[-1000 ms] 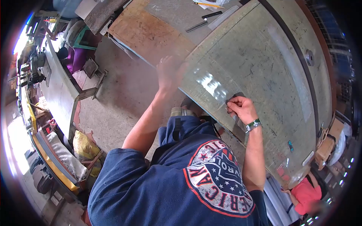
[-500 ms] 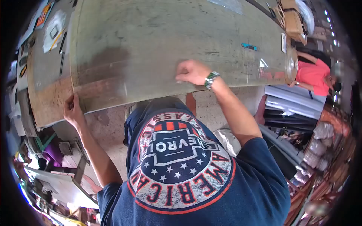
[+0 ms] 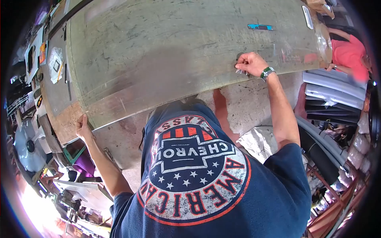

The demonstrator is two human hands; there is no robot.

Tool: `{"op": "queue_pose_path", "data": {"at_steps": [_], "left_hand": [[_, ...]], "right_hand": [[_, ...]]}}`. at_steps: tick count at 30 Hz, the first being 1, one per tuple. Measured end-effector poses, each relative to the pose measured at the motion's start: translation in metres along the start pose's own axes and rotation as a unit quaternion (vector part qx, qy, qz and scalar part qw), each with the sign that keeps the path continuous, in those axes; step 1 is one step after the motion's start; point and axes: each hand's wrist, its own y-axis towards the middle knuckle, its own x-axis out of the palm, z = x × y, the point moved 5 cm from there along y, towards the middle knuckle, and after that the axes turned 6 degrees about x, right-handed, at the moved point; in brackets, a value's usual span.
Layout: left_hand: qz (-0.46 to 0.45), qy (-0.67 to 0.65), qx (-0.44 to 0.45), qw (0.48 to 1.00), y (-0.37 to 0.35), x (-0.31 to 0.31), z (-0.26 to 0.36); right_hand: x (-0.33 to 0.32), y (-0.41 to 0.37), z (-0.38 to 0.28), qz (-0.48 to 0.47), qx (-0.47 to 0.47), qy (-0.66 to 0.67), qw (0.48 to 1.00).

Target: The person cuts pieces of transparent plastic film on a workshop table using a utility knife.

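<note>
Blue cutter (image 3: 260,27) lies on the worn green-grey table (image 3: 178,35), beyond the right hand (image 3: 252,64) and well apart from it. Farther right, a white oblong piece (image 3: 307,17) sits near the table's right end. Person in a pink-red top (image 3: 349,57) is at that end, one hand near the edge; closest body to the work. Upper left: dark strip (image 3: 71,18) across the corner, clear plastic bag (image 3: 55,65) with a pencil on it, thin dark rod (image 3: 69,89) beside the bag. Floor side: pale crumpled sheet (image 3: 260,141) below the right forearm, wrapped rolls (image 3: 333,90) stacked under the right end of the table. Right hand's grip is closed, thumb to fingers, on a small bit of clear film (image 3: 241,71). Film sticks out just below the fingertips, near the table's front edge; can't tell how far it runs under the hand. Left hand (image 3: 83,129) is at the front left corner, fingers bent, fingertips at the edge; can't tell if its grip has anything pinched.
</note>
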Motion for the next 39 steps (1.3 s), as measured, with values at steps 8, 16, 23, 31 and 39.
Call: {"op": "queue_pose_path", "data": {"at_steps": [8,16,23,31,39], "left_hand": [[-0.024,-0.036,-0.022,0.999,0.010,-0.007,-0.016],[-0.025,-0.030,-0.032,0.999,0.010,-0.005,-0.012],[-0.013,-0.029,-0.030,0.999,0.009,-0.004,-0.013],[-0.002,0.019,-0.028,0.999,0.007,-0.005,-0.012],[0.030,0.081,-0.015,0.996,0.003,0.005,-0.004]], "right_hand": [[-0.017,0.002,0.004,-0.024,-0.016,0.003,1.000],[-0.014,0.015,0.022,-0.012,-0.048,-0.011,0.999],[-0.016,0.018,0.027,-0.002,-0.033,-0.003,0.999],[-0.020,0.016,0.026,0.025,-0.026,-0.046,0.998],[-0.020,0.008,0.026,0.074,-0.001,-0.067,0.995]]}}
